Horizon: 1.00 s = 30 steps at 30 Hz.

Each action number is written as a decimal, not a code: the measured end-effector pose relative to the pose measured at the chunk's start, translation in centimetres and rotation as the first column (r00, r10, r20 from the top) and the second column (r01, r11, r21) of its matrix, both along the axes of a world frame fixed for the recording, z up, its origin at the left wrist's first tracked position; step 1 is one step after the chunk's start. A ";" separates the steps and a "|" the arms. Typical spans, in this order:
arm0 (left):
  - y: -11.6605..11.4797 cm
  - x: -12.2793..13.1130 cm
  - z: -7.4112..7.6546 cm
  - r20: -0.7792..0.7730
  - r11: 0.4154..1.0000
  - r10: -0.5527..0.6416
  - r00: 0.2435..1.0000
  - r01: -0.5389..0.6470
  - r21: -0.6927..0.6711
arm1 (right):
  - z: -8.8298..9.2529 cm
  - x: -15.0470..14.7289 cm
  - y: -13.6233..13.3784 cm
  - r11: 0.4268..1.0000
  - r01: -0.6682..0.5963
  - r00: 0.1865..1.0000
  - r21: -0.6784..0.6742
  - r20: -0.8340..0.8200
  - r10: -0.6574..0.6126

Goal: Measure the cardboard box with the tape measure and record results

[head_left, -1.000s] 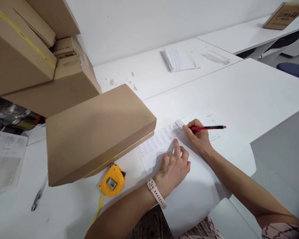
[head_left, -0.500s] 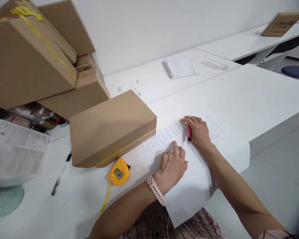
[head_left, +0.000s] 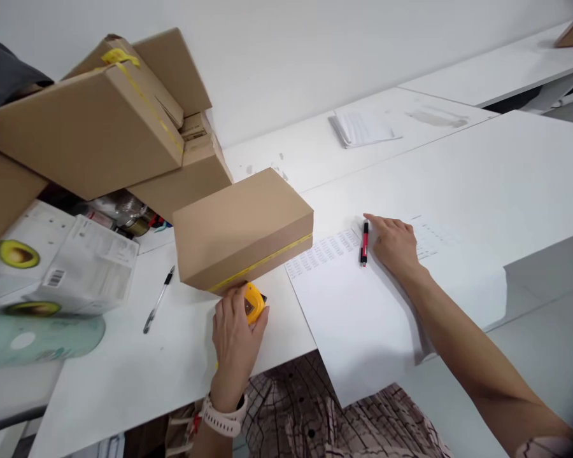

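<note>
My left hand [head_left: 236, 324] is wrapped around a yellow tape measure [head_left: 254, 304] on the white table, close to the front side of a closed cardboard box [head_left: 243, 222]. Part of the tape measure is hidden by the fingers. Printed paper sheets [head_left: 348, 305] lie to the right, one hanging over the table's edge. On the paper, with fingers stretched forward, rests my right hand [head_left: 394, 245]. A red and black pen [head_left: 365, 245] lies just left of it, its upper end near the index fingertip.
Stacked cardboard boxes [head_left: 95, 121] and a white carton with avocado pictures [head_left: 52, 261] stand at the left. A light green cylinder [head_left: 42, 340] lies before the carton. A clear pen [head_left: 159, 299] is left of the box; a stack of papers [head_left: 363, 128] lies at the back.
My left hand has left the printed sheet, moved left and closed on the tape measure. My right hand stays on the paper, and the red pen shows more fully beside it. The view has shifted left.
</note>
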<state>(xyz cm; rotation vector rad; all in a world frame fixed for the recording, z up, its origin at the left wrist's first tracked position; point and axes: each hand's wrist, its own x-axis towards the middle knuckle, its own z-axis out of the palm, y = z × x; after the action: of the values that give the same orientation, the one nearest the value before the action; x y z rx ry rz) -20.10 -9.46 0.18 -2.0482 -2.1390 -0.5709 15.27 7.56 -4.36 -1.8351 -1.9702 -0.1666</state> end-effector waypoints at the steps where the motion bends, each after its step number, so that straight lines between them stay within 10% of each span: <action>1: -0.1 -0.2 -0.2 0.043 0.999 0.024 0.999 -0.022 -0.046 | 0.2 0.0 0.0 0.999 0.027 0.999 0.045 -0.030 -0.026; 5: -0.5 0.3 0.2 0.277 0.993 0.078 0.958 -0.049 -0.110 | 3.1 -1.2 -1.9 0.970 0.044 0.975 0.240 -0.220 0.011; 9: -2.1 2.0 2.5 0.676 0.948 -0.021 0.737 0.230 -0.221 | 7.1 -4.5 -7.4 0.930 -0.364 0.711 0.041 -0.633 0.306; 13: -3.6 4.0 4.8 0.838 0.839 -0.086 0.539 0.492 -0.230 | 9.1 -8.4 -12.5 0.407 -0.887 0.274 -0.219 -0.958 0.080; 15: -3.9 4.4 5.5 0.854 0.818 -0.077 0.515 0.522 -0.240 | 9.0 -9.6 -13.8 0.325 -0.918 0.210 -0.227 -0.974 -0.086; 21: -4.6 1.9 6.1 0.882 0.832 0.029 0.470 0.478 -0.282 | 9.4 -9.2 -12.3 0.394 -0.865 0.195 -0.310 -0.932 -0.306; 27: -2.8 -6.9 9.6 0.913 0.998 0.070 0.402 -0.032 -0.062 | 13.9 -5.5 -3.7 0.857 -0.504 -0.038 -0.109 -0.988 -0.148; 30: -0.8 -11.9 11.7 0.937 0.976 0.014 0.350 -0.209 0.064 | 16.0 -5.1 0.6 0.919 -0.394 -0.170 -0.031 -0.980 -0.106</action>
<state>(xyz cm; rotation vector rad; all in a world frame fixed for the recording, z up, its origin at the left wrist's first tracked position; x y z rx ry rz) -32.03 -10.21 11.85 -1.5172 -2.4829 -2.2943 10.20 8.11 11.67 -0.9678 -0.8530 1.4239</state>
